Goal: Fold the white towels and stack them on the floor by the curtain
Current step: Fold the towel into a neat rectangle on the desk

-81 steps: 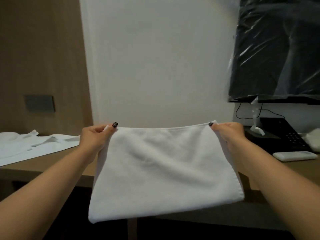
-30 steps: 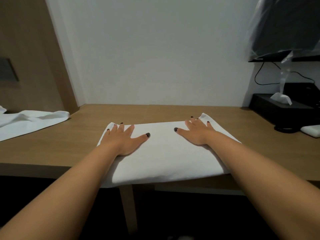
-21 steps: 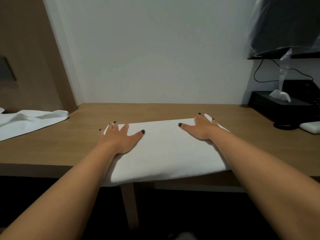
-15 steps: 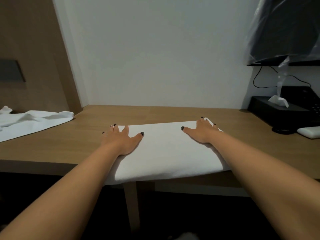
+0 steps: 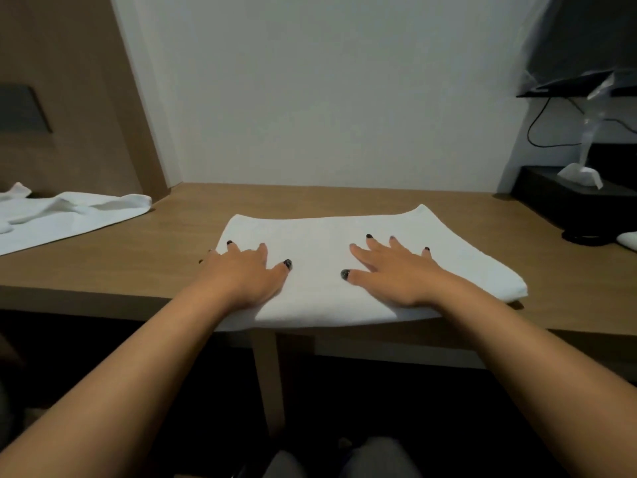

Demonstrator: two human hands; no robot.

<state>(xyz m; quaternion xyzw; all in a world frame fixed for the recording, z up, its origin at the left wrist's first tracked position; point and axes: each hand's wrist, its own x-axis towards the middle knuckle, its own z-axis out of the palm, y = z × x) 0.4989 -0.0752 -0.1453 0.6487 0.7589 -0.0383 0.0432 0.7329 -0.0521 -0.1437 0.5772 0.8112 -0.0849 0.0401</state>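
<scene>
1. Your left hand [image 5: 243,276] and right hand [image 5: 396,272] are bare, with dark, nearly black polish on the nails.
2. Your forearms behind the hands are bare; no sleeves show.

Second towel [image 5: 62,215] cut off by left edge, white item [image 5: 628,240] cut off at right, towel [image 5: 344,270] partly under my palms
</scene>
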